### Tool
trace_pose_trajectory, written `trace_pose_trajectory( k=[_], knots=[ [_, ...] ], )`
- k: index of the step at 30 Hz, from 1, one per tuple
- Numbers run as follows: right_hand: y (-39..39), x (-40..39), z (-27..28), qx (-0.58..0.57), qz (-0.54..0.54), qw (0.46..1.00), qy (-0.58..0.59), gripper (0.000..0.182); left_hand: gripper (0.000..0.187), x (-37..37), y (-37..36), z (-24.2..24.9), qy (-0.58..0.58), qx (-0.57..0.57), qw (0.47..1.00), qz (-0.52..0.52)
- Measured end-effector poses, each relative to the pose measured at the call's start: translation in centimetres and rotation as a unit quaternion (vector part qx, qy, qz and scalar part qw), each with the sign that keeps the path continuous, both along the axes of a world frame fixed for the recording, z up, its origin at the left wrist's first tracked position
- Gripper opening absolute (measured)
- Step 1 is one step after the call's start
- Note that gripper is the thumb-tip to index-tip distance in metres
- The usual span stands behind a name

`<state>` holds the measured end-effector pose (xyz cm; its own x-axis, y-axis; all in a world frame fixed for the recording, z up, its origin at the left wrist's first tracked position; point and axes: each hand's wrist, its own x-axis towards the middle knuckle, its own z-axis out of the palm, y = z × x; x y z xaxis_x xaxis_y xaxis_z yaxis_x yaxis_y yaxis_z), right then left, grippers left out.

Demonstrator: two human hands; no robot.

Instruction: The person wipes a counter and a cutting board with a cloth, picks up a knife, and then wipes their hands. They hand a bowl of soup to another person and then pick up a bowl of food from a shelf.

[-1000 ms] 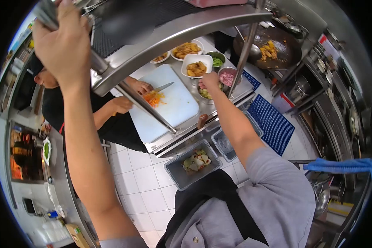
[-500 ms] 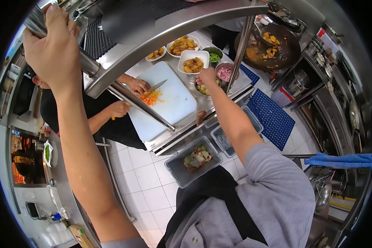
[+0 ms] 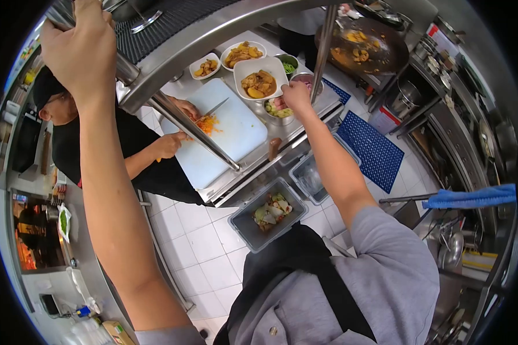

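My left hand is wrapped round a metal bar of the steel shelf frame at the upper left. My right hand pinches the near right corner of a square white bowl. Pieces of food in brown sauce lie in that bowl, which is held over the counter. Just under my right hand is a metal container of pale green chunks. Two more white dishes of similar food stand behind and left of the bowl.
A co-worker's hands work with a knife and chopped orange pieces on a white cutting board. Grey bins sit below the counter. A large wok is at the upper right, a blue mat on the floor.
My right hand has moved slightly left with the white bowl, which looks larger and closer. My left hand stays on the bar. The co-worker's head has come into view.
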<state>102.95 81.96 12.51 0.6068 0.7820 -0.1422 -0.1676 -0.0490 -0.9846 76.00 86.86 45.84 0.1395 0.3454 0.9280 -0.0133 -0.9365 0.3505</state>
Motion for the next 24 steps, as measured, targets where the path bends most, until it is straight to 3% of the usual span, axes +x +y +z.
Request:
trace_pose_trajectory(
  k=[6,7,8,12,14,15,16,17,18,19,20,21,22,24],
  knots=[
    [-8.3,-3.7,5.0,-0.060,-0.006,0.998,-0.018,0.021,0.049,0.3,0.7,0.0,-0.015,0.010,1.000,-0.025],
    [-9.6,-4.3,5.0,-0.054,-0.011,0.998,-0.017,0.022,0.051,0.5,0.8,0.3,-0.018,0.054,0.998,0.029],
    [-11.0,-5.0,5.0,-0.057,-0.020,0.998,-0.018,0.022,0.051,0.2,0.6,0.2,-0.020,0.051,0.998,0.021],
    [-17.9,-8.9,5.5,-0.073,-0.033,0.997,-0.005,0.022,0.060,-0.6,-1.6,0.5,0.049,-0.025,0.998,0.035],
    [-21.7,-11.2,5.6,-0.081,-0.029,0.996,0.017,0.021,0.061,0.5,0.3,0.1,0.020,0.082,0.986,0.142],
    [-23.7,-12.4,5.9,-0.093,-0.038,0.995,0.014,0.021,0.064,0.3,-0.3,0.2,0.028,0.021,0.992,0.124],
    [-25.6,-13.6,5.6,-0.092,-0.046,0.994,0.027,0.021,0.045,0.9,4.8,0.0,-0.053,0.142,0.932,0.329],
    [-27.6,-14.8,5.1,-0.090,-0.056,0.994,0.036,0.021,0.058,1.1,7.7,0.6,0.048,0.023,0.945,0.323],
    [-29.7,-15.9,4.7,-0.088,-0.071,0.993,0.045,0.021,0.047,2.1,14.1,0.3,0.057,0.175,0.894,0.408],
    [-31.9,-17.4,4.6,-0.097,-0.086,0.990,0.047,0.021,0.060,1.6,15.1,0.9,0.289,0.173,0.814,0.472],
    [-33.9,-18.5,4.1,-0.095,-0.088,0.990,0.054,0.021,0.056,1.1,16.1,0.1,0.279,0.176,0.868,0.372],
    [-36.0,-19.9,3.3,-0.090,-0.108,0.988,0.062,0.021,0.056,2.3,21.4,-1.1,0.150,0.238,0.920,0.271],
    [-38.2,-21.2,2.6,-0.086,-0.124,0.986,0.071,0.021,0.056,2.4,21.4,-1.5,0.146,0.234,0.916,0.290],
    [-42.5,-23.9,1.9,-0.122,-0.156,0.979,0.053,0.019,0.059,0.4,13.8,-3.9,0.105,0.145,0.910,0.375]
  ],
)
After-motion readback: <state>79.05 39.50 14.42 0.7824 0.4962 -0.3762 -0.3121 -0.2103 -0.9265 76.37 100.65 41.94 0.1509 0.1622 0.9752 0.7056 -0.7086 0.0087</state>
